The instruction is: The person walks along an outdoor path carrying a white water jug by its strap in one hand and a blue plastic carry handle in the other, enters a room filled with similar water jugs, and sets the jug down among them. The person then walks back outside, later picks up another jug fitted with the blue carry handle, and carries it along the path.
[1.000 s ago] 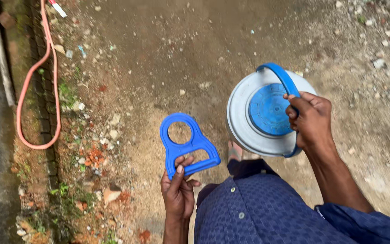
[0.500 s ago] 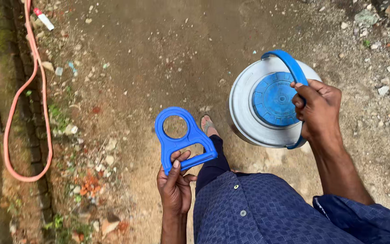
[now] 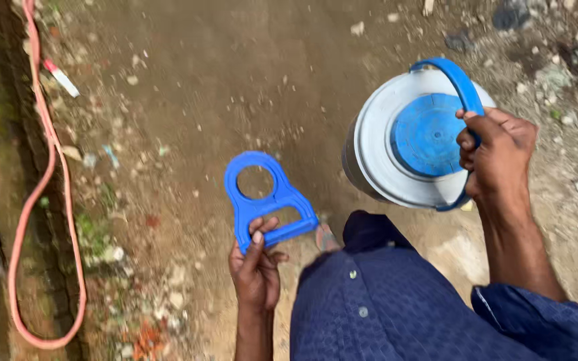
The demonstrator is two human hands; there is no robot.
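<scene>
Mid-carry, I'd say; right hand (image 3: pixel 496 150) has its fingers hooked round the blue bail of a grey round plastic jug with a blue lid (image 3: pixel 409 144), hanging over the dirt ground (image 3: pixel 235 67); left hand (image 3: pixel 257 267) pinches a flat blue plastic bottle-carrier handle with a ring hole (image 3: pixel 265 200); next move probably needs a level spot to set the jug down.

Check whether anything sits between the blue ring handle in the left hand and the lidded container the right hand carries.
Nothing visible does. The left hand holds the blue ring handle by its grip end, and the right hand holds the container by its blue bail. Only bare dirt ground shows in the gap between them.
</scene>
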